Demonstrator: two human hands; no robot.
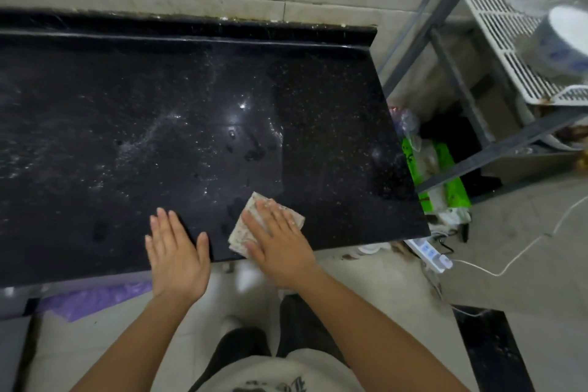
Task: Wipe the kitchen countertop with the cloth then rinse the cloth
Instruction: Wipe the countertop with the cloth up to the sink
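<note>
While the cloth (238,231) lies so close to the front edge of the table (191,105), a stroke pulled toward the body could carry it over the lip and push dirty water onto the floor. A white power strip (428,253) lies on the floor just past the table's right corner, so water swept off that side looks like the worse hazard. The right hand (276,242) only presses from above, so the folded cloth could also slip out or bunch up on the wet stone. Pale wet streaks (149,134) and a few dark spots (254,154) lie farther back, and short strokes near the edge would likely miss them.

The cloth is under the right hand, whose straight fingers lie spread flat across it and grip nothing. Its far corner and left side show beyond the fingers. The left hand (176,251) rests flat on the bare table just beside it, fingers straight and holding nothing. No sink or tap shows.
</note>
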